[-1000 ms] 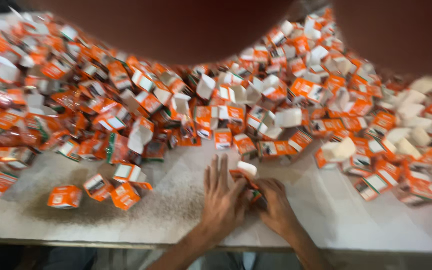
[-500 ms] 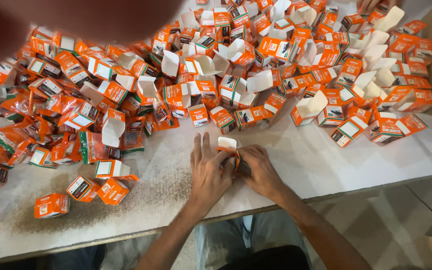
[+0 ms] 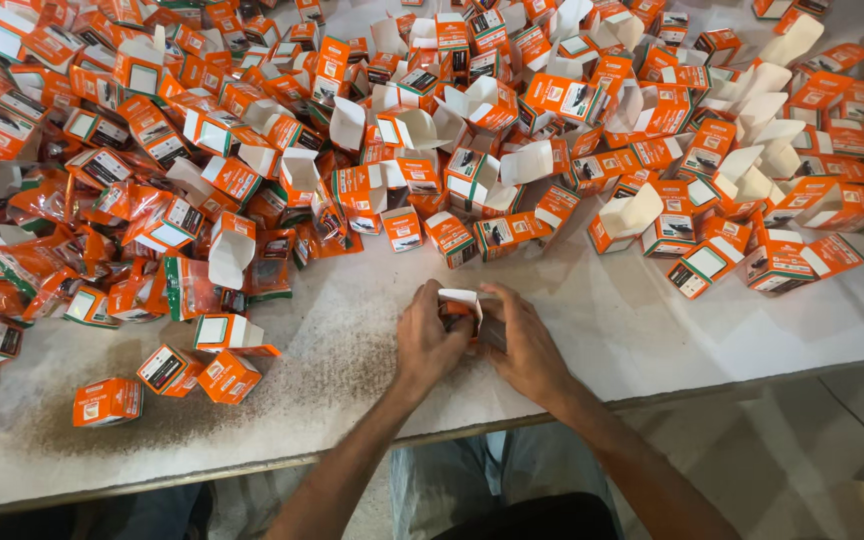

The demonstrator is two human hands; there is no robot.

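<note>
orange box (image 3: 459, 306) sits between both hands near the table's (image 3: 642, 340) front edge, its white flap up. left hand (image 3: 430, 342) and right hand (image 3: 524, 343) pinch its sides with curled fingers. best to grip gently and fold the flap squarely. heap of boxes (image 3: 402, 130) lies beyond.

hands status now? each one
Left hand: closed on the small orange carton.
Right hand: closed on the same carton.
</note>
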